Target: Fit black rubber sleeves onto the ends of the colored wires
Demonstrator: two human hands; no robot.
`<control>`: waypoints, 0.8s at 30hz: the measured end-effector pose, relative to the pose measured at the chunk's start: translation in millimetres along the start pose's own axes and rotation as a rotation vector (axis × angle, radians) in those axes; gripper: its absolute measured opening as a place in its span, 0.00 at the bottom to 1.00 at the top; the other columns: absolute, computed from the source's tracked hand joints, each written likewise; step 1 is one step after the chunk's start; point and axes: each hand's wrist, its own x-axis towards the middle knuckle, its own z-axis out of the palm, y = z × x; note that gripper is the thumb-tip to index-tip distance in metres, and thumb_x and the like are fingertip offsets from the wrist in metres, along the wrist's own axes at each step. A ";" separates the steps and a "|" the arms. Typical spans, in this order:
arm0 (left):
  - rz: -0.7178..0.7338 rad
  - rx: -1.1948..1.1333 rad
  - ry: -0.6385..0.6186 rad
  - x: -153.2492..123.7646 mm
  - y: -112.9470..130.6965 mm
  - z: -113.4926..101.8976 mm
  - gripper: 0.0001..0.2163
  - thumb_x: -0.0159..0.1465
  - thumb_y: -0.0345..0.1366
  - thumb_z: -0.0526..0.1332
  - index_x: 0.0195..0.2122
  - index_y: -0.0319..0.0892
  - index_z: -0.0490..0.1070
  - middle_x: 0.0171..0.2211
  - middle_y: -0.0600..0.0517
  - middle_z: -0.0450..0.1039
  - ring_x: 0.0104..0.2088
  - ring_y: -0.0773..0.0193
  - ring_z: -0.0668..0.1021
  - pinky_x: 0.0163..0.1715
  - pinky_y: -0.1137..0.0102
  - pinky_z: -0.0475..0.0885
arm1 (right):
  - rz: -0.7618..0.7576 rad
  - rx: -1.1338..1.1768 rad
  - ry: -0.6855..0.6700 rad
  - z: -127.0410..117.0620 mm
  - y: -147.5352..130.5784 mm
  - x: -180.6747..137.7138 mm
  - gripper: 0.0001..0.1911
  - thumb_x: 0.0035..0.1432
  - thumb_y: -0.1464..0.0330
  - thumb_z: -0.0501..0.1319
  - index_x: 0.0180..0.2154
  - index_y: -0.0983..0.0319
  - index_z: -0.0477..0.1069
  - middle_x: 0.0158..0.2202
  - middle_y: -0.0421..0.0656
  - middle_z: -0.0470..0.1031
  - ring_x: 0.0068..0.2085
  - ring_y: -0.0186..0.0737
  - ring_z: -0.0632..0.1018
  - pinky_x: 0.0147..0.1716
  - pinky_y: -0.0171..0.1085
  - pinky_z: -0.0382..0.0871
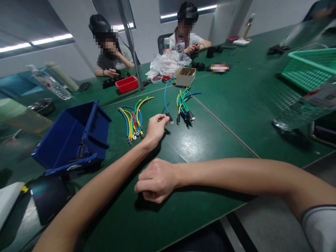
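My left hand (156,127) reaches over the green table. Its thumb and fingers pinch the black-sleeved end of a blue cable (165,96), beside a metal ring terminal. The cable's other end curves away toward the back. To the right of it lies a bundle of green, yellow and blue cables (183,103) with black sleeves and ring terminals. Another bundle of blue, yellow, green and red cables (131,120) lies to the left. Nearer to me, my right hand (157,180) rests on the table as a closed fist, with nothing showing in it.
A blue bin (65,140) with dark pieces inside stands at left. Farther back are a red tray (127,84), a cardboard box (185,77), a plastic bag (168,63) and a metal pole. At right are a green basket (309,70) and a water bottle (307,105). Two people sit opposite.
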 end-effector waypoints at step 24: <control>0.097 0.363 -0.084 29.3 -24.0 38.2 0.06 0.56 0.36 0.63 0.27 0.40 0.78 0.28 0.48 0.79 0.30 0.63 0.79 0.34 0.69 0.71 | 0.022 -0.021 -0.060 0.9 3.8 0.7 0.10 0.60 0.68 0.49 0.37 0.61 0.68 0.26 0.36 0.70 0.25 0.33 0.70 0.21 0.37 0.54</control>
